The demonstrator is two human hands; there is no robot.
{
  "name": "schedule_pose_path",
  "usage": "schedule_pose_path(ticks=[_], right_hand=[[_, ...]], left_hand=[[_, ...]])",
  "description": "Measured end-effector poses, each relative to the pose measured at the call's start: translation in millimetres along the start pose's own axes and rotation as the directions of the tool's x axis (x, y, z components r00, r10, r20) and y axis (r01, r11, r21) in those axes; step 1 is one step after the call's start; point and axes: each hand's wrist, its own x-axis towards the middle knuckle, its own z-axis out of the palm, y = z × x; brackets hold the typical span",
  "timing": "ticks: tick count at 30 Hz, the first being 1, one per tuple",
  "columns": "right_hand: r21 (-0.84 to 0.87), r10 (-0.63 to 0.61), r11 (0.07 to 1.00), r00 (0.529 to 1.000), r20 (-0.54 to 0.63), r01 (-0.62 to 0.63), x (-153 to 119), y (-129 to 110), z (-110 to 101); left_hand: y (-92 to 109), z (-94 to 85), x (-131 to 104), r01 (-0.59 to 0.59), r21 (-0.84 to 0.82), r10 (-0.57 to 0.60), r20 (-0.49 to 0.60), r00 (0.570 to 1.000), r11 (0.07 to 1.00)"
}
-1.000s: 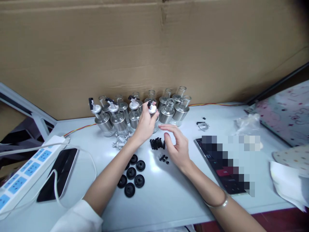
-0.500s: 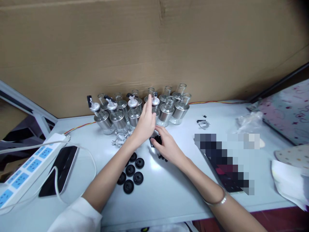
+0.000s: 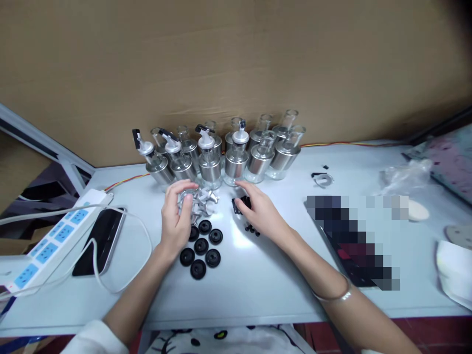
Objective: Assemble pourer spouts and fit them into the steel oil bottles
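My left hand (image 3: 174, 219) is curved beside a pile of light grey plastic spout parts (image 3: 202, 201), its thumb and fingers apart. It appears to touch the pile's left edge. On the other side, my right hand (image 3: 260, 209) cups around a cluster of small black parts (image 3: 241, 204), fingers spread from the thumb. A few smaller black pieces (image 3: 252, 229) lie just below it. Several round black caps (image 3: 201, 246) rest between my forearms. Behind the hands stand glass bottles with metal bands (image 3: 236, 164). Several front ones carry grey pourer spouts with black levers (image 3: 205, 140).
On the left lie a power strip (image 3: 55, 241), a white cable (image 3: 149, 241) and a dark phone (image 3: 99, 241). A clear ring-shaped part (image 3: 323, 180), a blurred-out dark flat object (image 3: 342, 246) and a plastic bag (image 3: 407, 177) are on the right. Cardboard (image 3: 221, 59) closes off the back.
My left hand has come back from the spouted bottle at the centre, down and left to the grey spout parts. My right hand stays by the black parts. The view has shifted slightly.
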Motion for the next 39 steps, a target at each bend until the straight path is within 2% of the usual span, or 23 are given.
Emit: schedule_pose_path(ticks=[2, 5, 8, 10, 13, 15, 20, 23, 27, 31, 36, 39], right_hand=[[-0.013, -0.017, 1.000, 1.000, -0.008, 0.016, 0, -1, -1], [-0.095, -0.144, 0.985, 0.989, 0.018, 0.145, -2, -5, -2], [-0.170, -0.290, 0.935, 0.947, 0.139, 0.312, -5, -15, -2], [-0.173, -0.330, 0.913, 0.918, 0.221, 0.370, -8, -23, -1], [-0.170, -0.330, 0.906, 0.897, 0.294, 0.388, -12, -31, 2], [-0.170, -0.318, 0.907, 0.892, 0.321, 0.385, -13, -31, 4], [-0.156, -0.295, 0.919, 0.894, 0.336, 0.362, -12, -28, 7], [-0.151, -0.295, 0.920, 0.892, 0.343, 0.363, -12, -27, 9], [-0.152, -0.293, 0.921, 0.895, 0.337, 0.359, -12, -30, 9], [-0.160, -0.311, 0.914, 0.899, 0.309, 0.372, -12, -32, 4], [-0.129, -0.391, 0.903, 0.908, 0.151, 0.411, -12, -35, -4], [-0.093, -0.438, 0.893, 0.898, 0.052, 0.441, -12, -38, -8]], left_hand=[[-20, -4.1, -11, 0.005, 0.060, -0.005, 0.003, 1.000, 0.998], [-39, -7.9, -17, 0.086, 0.067, -0.092, 0.090, 0.992, 0.994], [-44, -7.6, -18, 0.123, 0.073, -0.134, 0.165, 0.977, 0.990], [-43, -5.5, -18, 0.112, 0.129, -0.140, 0.234, 0.962, 0.985], [-39, -2.6, -18, 0.073, 0.255, -0.159, 0.335, 0.929, 0.964], [-37, -2.3, -17, 0.054, 0.308, -0.170, 0.365, 0.916, 0.950], [-34, -5.0, -15, 0.005, 0.305, -0.133, 0.402, 0.906, 0.952], [-34, -5.2, -15, 0.010, 0.313, -0.130, 0.366, 0.921, 0.950], [-31, -6.1, -15, 0.013, 0.316, -0.127, 0.343, 0.931, 0.949], [-23, -9.7, -13, -0.028, 0.288, -0.073, 0.334, 0.940, 0.957], [-9, -6.0, -19, -0.054, 0.088, 0.029, 0.269, 0.963, 0.995], [-4, 0.9, -27, -0.010, -0.076, 0.029, 0.261, 0.965, 0.997]])
